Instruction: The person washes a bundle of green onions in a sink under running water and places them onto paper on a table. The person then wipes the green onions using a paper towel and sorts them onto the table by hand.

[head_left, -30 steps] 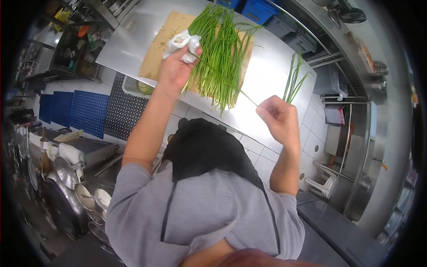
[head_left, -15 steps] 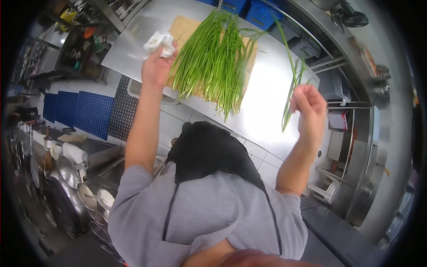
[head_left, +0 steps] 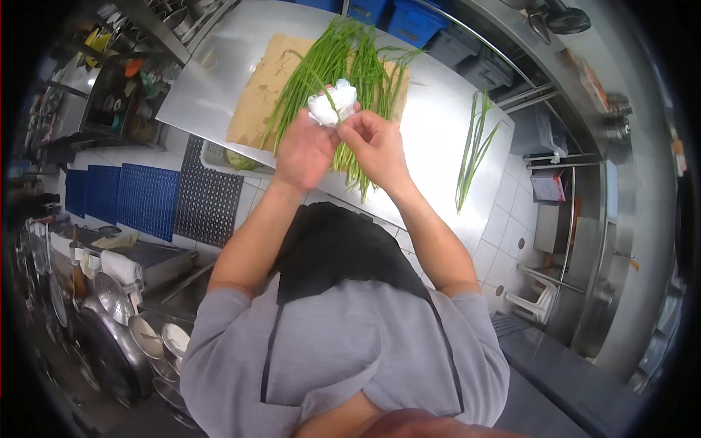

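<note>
A crumpled white cloth (head_left: 322, 109) rests in my left hand (head_left: 307, 155), whose fingers are mostly hidden beneath it. Across the cloth lies a single scallion (head_left: 332, 101), its lower end pinched between the thumb and forefinger of my right hand (head_left: 376, 148). Below both hands, a broad pile of long green scallions (head_left: 363, 73) is spread over a brown paper or cardboard sheet (head_left: 252, 109). To the right, a few scallions (head_left: 473, 150) lie apart on the bare steel table (head_left: 438, 124).
Blue bins (head_left: 416, 23) sit on the far side of the table. A light crate (head_left: 214, 155) with something leafy stands under its near left edge. Blue perforated mats (head_left: 148, 197) lie at the left, near pans and a strainer (head_left: 112, 289). Metal shelving (head_left: 569, 241) stands at the right.
Both hands came together over the pile, the left moving right with the cloth. My right hand left scallions on the table's right side and now pinches one against the cloth.
</note>
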`<state>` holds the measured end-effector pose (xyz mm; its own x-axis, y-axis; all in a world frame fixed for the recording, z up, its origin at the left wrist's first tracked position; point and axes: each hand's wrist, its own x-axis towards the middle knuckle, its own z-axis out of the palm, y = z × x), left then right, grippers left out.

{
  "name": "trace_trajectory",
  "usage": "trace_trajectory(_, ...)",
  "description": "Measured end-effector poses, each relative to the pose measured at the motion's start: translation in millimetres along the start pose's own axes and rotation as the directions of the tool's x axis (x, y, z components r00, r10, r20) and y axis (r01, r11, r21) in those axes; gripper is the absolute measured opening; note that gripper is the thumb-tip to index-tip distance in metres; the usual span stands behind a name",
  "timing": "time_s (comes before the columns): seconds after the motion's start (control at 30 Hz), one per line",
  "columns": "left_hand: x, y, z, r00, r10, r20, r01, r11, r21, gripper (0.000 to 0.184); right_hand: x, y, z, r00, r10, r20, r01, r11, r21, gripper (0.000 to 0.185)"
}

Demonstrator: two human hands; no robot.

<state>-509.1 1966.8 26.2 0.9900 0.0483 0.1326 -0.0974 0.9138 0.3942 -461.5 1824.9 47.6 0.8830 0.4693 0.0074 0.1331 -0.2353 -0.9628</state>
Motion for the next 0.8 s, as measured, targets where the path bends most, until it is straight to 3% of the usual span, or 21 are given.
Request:
trace_trajectory(0.03, 0, 1, 3, 1.000, -0.018, -0.007, 0.018, 0.999, -0.030, 0.053, -3, 1, 2, 0.999, -0.008, -0.034, 0.007, 1.000, -0.030, 0.014)
trace_trajectory(0.13, 5, -4, -1, 0.998, -0.022, -0.063, 0.032, 0.986, 0.161, 0.051, -7, -7, -1, 0.999, -0.009, -0.039, 0.007, 0.999, -0.048, 0.010)
trace_trajectory(0.33, 1, -14, 14, 0.984, 0.007, -0.176, 0.038, 0.967, 0.253, 0.037, -8, -8, -4, 0.988, -0.092, -0.125, 0.076, 0.989, -0.126, 0.015)
trace_trajectory(0.43, 4, -16, 8, 0.979, 0.016, -0.201, 0.053, 0.941, 0.333, 0.032, -18, -22, -12, 0.999, 0.021, -0.042, -0.030, 0.972, -0.232, 0.015)
trace_trajectory(0.8, 38, 31, -7, 0.958, 0.102, -0.267, -0.019, 0.955, 0.297, 0.035, -71, -23, -82, 0.993, 0.087, 0.081, -0.068, 0.975, -0.210, 0.009)
